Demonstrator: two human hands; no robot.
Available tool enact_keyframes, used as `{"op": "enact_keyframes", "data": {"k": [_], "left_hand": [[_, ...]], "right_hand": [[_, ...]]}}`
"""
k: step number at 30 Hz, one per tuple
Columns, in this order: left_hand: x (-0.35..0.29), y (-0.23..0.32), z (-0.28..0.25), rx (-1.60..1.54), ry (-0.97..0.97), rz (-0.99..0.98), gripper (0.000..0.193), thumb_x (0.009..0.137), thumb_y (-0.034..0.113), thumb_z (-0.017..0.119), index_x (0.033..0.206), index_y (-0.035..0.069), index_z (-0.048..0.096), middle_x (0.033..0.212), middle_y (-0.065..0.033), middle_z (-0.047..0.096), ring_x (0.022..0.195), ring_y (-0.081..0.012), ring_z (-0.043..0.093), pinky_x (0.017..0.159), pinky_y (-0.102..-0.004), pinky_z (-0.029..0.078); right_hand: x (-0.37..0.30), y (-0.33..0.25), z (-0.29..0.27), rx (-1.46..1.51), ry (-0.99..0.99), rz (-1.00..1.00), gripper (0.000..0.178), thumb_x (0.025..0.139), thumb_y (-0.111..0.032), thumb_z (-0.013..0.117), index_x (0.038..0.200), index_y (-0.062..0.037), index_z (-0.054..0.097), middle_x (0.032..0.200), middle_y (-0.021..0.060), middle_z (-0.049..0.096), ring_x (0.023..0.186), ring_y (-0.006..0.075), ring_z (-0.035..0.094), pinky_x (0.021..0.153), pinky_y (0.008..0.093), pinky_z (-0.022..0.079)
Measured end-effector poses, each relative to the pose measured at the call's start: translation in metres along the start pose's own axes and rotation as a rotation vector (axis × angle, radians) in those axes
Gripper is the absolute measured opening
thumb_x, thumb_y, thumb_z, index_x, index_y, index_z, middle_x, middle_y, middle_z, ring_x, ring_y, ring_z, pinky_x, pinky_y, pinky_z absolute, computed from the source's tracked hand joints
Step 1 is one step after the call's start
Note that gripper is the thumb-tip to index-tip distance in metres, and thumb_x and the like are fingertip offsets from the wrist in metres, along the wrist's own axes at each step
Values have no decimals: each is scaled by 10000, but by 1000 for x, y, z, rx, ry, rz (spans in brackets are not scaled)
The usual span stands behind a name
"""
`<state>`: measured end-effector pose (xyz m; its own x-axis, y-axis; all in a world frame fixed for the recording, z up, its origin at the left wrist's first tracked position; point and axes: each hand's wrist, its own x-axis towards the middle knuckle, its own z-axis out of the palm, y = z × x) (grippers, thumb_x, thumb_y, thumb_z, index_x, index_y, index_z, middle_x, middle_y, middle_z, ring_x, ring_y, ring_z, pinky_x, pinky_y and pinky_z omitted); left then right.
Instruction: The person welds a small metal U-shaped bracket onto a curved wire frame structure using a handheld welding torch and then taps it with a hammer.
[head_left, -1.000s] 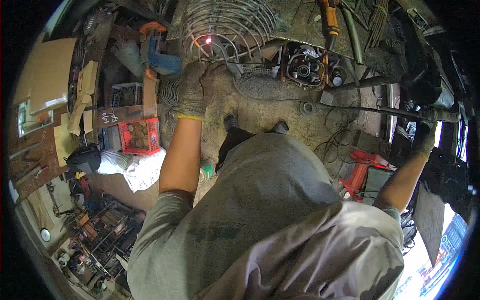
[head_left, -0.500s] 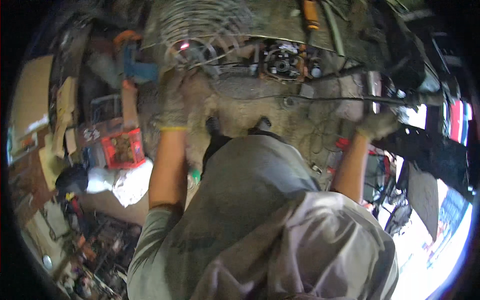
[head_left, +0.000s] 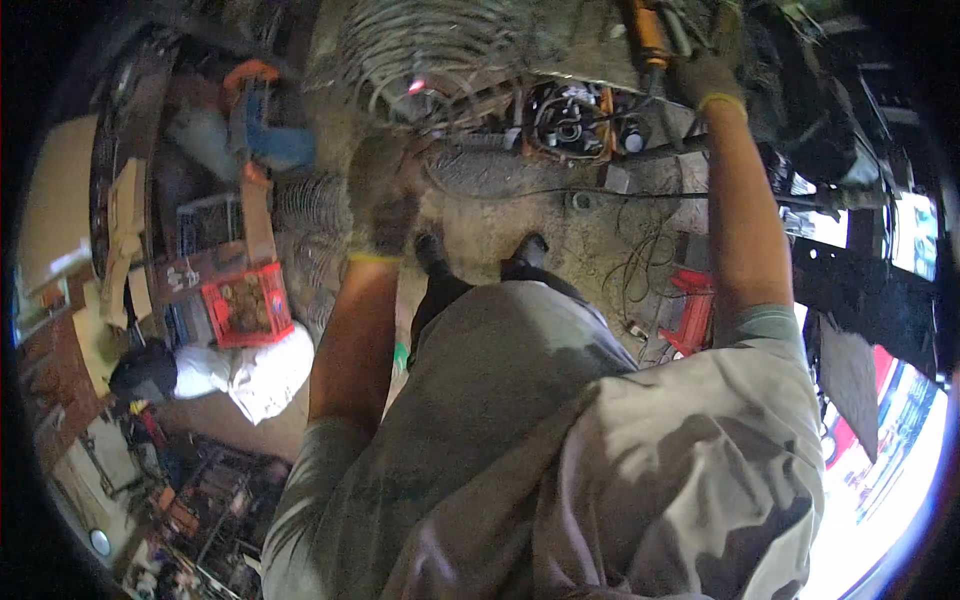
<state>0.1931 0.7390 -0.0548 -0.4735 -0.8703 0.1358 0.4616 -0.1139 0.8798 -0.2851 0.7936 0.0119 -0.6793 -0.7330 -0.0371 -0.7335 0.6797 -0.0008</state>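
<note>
My left hand (head_left: 383, 195), in a dark work glove with a yellow cuff, is stretched out in front of me just below a wire coil (head_left: 430, 45). Its fingers are smeared and in shadow, so whether they hold anything is unclear. A small spot glows red-pink (head_left: 416, 87) just beyond them, at the coil's near edge. At the far right my gloved right hand (head_left: 708, 82) is beside an orange-handled tool (head_left: 650, 40) and a pale bar. Its fingers blend into the dark things there. Between the hands sits a machine part with an orange frame (head_left: 570, 125).
A red crate (head_left: 245, 305) and a white sack (head_left: 265, 375) stand at my left, near a blue clamp-like tool (head_left: 280, 135). A dark cable (head_left: 520, 193) crosses in front of my feet. Another red object (head_left: 690, 310) lies at the right, by loose cord on the floor.
My right hand has moved from low at the right up to the far side, beside the orange-handled tool. The left hand appears slightly further right and remains below the coil. The view has shifted slightly.
</note>
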Motion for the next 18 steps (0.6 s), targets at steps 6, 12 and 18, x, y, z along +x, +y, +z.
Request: {"op": "enact_keyframes", "data": {"k": [6,12,18], "left_hand": [[0,-14,-21,-467,47,-100,196,947,138,571,1072,2,637,1086,-155,650,1066,-346,624,998,-608,465],[-5,-9,-23,962,127,32,120,952,153,580,977,43,620,980,-93,622,1003,-277,640,969,-491,519],[-7,-4,-12,204,324,-15,141,880,108,678,997,47,628,985,-69,630,968,-228,642,854,-383,545]], "right_hand": [[17,-4,-3,-3,-75,-114,510,959,-414,513,1269,-24,620,1260,289,609,1201,430,580,993,489,465],[-9,0,-19,516,-28,-204,436,958,-379,543,1212,-41,650,1045,213,691,1038,324,663,841,375,516],[-89,-46,-44,792,5,74,348,918,-359,605,1032,-40,684,862,63,690,770,163,648,679,287,494]]}}
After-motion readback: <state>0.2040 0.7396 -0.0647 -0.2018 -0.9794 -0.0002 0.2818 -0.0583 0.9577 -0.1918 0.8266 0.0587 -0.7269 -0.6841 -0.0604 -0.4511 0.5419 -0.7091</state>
